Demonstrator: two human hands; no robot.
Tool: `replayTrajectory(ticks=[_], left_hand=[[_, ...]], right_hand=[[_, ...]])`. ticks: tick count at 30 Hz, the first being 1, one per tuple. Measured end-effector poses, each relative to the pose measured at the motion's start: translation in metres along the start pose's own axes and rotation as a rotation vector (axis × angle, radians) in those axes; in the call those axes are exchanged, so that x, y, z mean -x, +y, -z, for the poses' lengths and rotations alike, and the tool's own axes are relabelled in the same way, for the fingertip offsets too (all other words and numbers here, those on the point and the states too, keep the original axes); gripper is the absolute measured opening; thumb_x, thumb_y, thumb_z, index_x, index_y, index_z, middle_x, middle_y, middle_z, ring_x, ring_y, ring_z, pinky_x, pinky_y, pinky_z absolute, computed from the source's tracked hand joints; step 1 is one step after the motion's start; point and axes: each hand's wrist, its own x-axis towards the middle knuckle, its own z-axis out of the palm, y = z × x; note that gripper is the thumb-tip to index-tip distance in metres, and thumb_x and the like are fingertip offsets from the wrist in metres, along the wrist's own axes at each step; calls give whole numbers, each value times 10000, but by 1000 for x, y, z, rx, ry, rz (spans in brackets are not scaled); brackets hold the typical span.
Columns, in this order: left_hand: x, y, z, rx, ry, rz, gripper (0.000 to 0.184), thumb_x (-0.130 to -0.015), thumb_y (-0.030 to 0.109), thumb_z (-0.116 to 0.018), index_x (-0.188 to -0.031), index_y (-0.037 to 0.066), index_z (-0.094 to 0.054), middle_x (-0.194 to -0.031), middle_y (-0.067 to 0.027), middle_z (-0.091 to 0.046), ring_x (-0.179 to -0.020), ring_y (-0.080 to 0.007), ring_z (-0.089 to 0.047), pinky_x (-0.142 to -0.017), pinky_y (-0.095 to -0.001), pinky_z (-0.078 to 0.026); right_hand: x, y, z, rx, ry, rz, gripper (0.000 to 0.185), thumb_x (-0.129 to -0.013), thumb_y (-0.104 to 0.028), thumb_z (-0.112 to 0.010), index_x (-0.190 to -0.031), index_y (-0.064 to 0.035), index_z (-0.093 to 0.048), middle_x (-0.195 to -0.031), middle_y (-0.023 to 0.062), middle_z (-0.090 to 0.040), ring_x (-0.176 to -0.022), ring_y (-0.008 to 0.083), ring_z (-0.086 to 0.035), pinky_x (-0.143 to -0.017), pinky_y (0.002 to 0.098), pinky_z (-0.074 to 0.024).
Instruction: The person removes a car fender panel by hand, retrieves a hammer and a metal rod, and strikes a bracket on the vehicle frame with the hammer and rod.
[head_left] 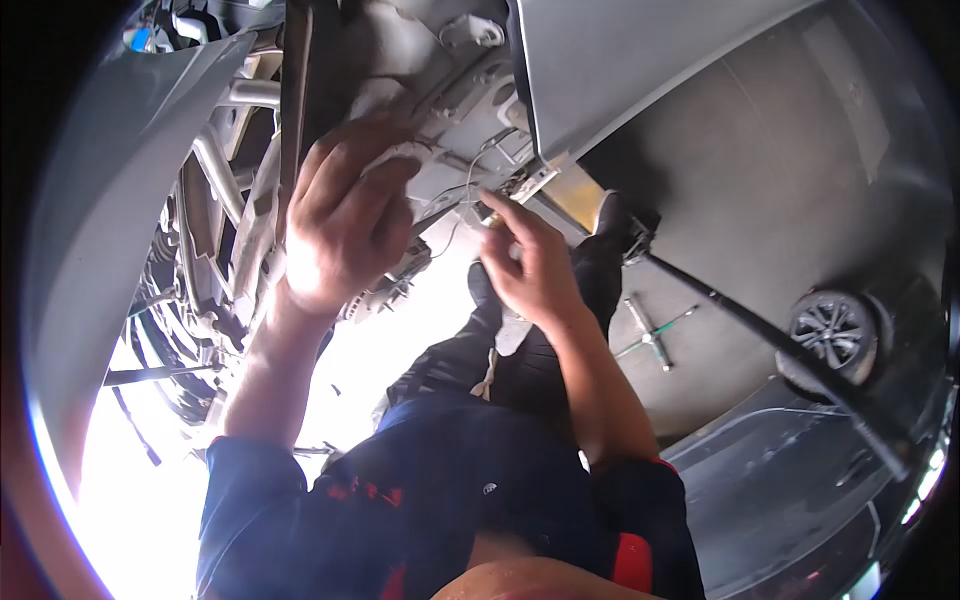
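Note:
My left hand (350, 215) is raised at the dark edge of an opened car body (400, 40), its fingers curled; what they hold, if anything, is hidden. To its right, my right hand (530, 262) has the index finger stretched toward a metal bracket (530, 185) and the other fingers bent in. Its fingertips are close to a small yellowish part, and I cannot make out whether they grip it. A thin wire (470, 185) loops down between the two hands.
A grey panel (640, 60) hangs at the upper right. Exposed metal tubes (215, 170) and a curved panel (120, 160) are at left. On the right are a black pole (740, 310), a cross wrench (652, 338), a wheel (832, 335) and a dark car (800, 470).

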Motion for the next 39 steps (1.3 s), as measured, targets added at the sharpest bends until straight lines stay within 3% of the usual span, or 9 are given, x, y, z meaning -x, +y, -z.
replayTrajectory(ticks=[7, 11, 13, 19, 21, 27, 31, 35, 39], left_hand=[[95, -7, 60, -324, -134, -113, 169, -836, 23, -636, -969, 40, -740, -1172, -124, -707, -1182, -326, -661, -1007, -429, -556], [122, -33, 64, -271, -152, -112, 229, -848, 64, -655, -1059, 54, -743, -1317, -164, -622, -1257, -366, -595, -1058, -457, -515], [134, -41, 58, -181, -134, -162, 293, -836, 93, -664, -1115, 57, -745, -1375, -177, -578, -1265, -371, -577, -1066, -466, -498], [142, -38, 64, -174, -114, -192, 336, -789, 111, -654, -1115, 74, -729, -1417, -195, -551, -1311, -390, -524, -1106, -489, -453], [149, -45, 66, -158, -117, -208, 343, -800, 127, -650, -1130, 66, -720, -1421, -197, -547, -1318, -413, -511, -1121, -499, -435], [153, -43, 75, -117, -37, -278, 448, -830, 139, -632, -1274, 98, -680, -1413, -163, -552, -1277, -382, -528, -1107, -483, -439], [164, -46, 71, -154, -12, -300, 406, -817, 152, -658, -1219, 166, -710, -1397, -141, -566, -1245, -380, -541, -1088, -478, -459], [168, -51, 72, -174, -23, -416, 396, -819, 179, -684, -1214, 158, -705, -1407, -160, -566, -1235, -404, -546, -1064, -505, -465], [177, -53, 66, -212, -56, -442, 425, -829, 265, -683, -1236, 144, -704, -1410, -201, -569, -1247, -449, -543, -1036, -562, -476]], right_hand=[[165, 174, 24, 192, 247, -468, 260, -964, -102, -671, -1220, -72, -707, -783, 8, -626, -707, 74, -574, -683, 277, -512], [270, 288, 31, 287, 464, -623, 276, -942, -172, -650, -1172, -34, -717, -945, 124, -733, -836, 202, -701, -752, 355, -575], [312, 286, 22, -179, 648, -917, 224, -934, -188, -642, -1054, -17, -724, -926, 95, -723, -808, 186, -688, -689, 335, -562], [522, 312, -67, -391, 524, -1298, 172, -984, -155, -541, -813, -147, -552, -662, -8, -486, -522, 106, -446, -472, 283, -375], [553, 277, -95, -780, 671, -1261, 171, -990, -121, -525, -824, -158, -541, -654, -21, -468, -503, 95, -416, -472, 259, -349], [588, 187, -188, -621, 847, -1289, 162, -997, -188, -556, -837, -175, -536, -766, -40, -531, -623, 96, -494, -665, 300, -510], [609, 194, -238, -714, 800, -1090, 117, -999, -148, -606, -1090, -102, -664, -729, -3, -561, -571, 100, -521, -520, 260, -444], [627, 192, -312, -910, 1242, -1003, 239, -1002, -137, -573, -1223, -89, -651, -794, 37, -605, -621, 121, -571, -540, 277, -470], [667, 185, -397, -1084, 996, -881, 147, -1025, -122, -564, -879, -129, -564, -716, -12, -517, -599, 144, -534, -504, 303, -417]])
